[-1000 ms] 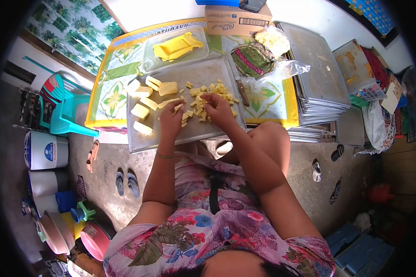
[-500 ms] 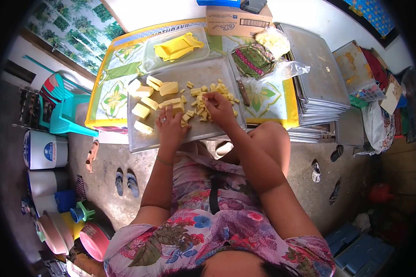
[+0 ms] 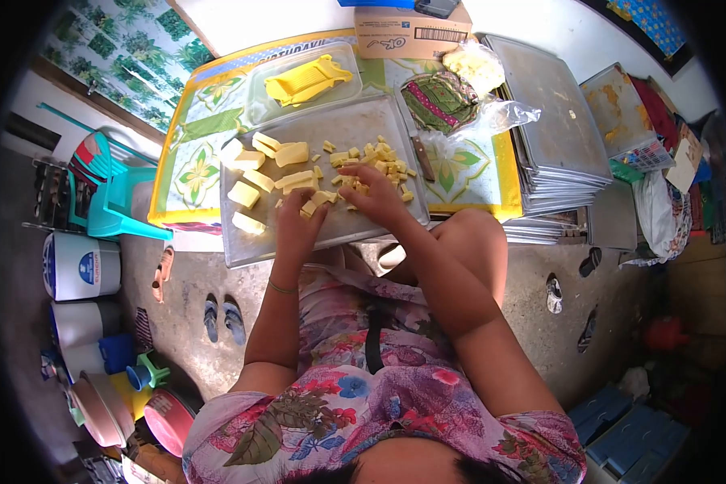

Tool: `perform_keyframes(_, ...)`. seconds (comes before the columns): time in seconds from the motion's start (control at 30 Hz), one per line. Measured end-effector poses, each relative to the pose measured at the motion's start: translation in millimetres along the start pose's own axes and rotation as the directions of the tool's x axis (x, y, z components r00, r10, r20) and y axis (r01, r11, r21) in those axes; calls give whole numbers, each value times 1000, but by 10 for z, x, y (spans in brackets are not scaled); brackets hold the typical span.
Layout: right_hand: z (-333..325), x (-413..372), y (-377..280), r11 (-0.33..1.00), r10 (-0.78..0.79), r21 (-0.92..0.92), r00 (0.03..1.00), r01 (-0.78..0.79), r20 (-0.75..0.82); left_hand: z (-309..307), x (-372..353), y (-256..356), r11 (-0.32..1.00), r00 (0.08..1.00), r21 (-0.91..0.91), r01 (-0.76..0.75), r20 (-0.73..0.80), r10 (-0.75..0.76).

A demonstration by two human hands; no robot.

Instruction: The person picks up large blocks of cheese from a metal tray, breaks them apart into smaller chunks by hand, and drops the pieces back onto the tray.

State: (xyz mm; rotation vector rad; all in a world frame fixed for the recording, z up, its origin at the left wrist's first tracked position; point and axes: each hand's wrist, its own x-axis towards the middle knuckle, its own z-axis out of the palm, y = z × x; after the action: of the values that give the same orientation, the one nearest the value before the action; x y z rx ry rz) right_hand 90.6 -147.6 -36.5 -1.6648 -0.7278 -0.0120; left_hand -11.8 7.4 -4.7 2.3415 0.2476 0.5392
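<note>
- Fingers point(image 3: 356, 171) bent: left hand point(image 3: 297, 232) at yellow chunks point(image 3: 308, 210), right hand point(image 3: 384, 202) over cubes point(image 3: 392, 168), tray point(image 3: 347, 121) 2 o'clock; grip unclear.
- Probably light, soft, greasy; pinch sides.

Pale yellow blocks point(image 3: 243, 194) lie toward the tray's left edge; small cut cubes point(image 3: 383, 161), perhaps butter, cluster loosely toward its right edge.

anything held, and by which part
Cannot be told: the left hand curls around small yellow pieces, the right hand is at others; no clear grip shows.
</note>
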Motion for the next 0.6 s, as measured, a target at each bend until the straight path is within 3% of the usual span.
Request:
perform_keyframes(0.07, 59, -2, 46, 999, -39, -2, 999, 39, 0, 8, 18, 113, 970, 995, -224, 90, -16, -96)
perform_keyframes(0.17, 33, -21, -32, 943, 230, 200, 955, -267, 190, 55, 22, 201, 944, 990, -311, 111, -53, -134)
perform_keyframes(0.27, -4, -27, -112, 806, 326, 386, 881, -448, 342, 143, 11, 173, 929, 990, -346, 128, -11, -140)
perform_keyframes(0.37, 21, -29, -18, 761, 321, 471, 889, -447, 325, 204, 10, 164, 833, 990, -534, 144, 80, -121)
perform_keyframes(0.47, -61, -4, -107, 727, 344, 480, 866, -490, 363, 140, 34, 237, 581, 953, -760, 291, 178, -245)
perform_keyframes(0.6, -82, -4, -178, 717, 272, 513, 867, -473, 419, 130, 50, 175, 517, 921, -770, 374, 243, -304)
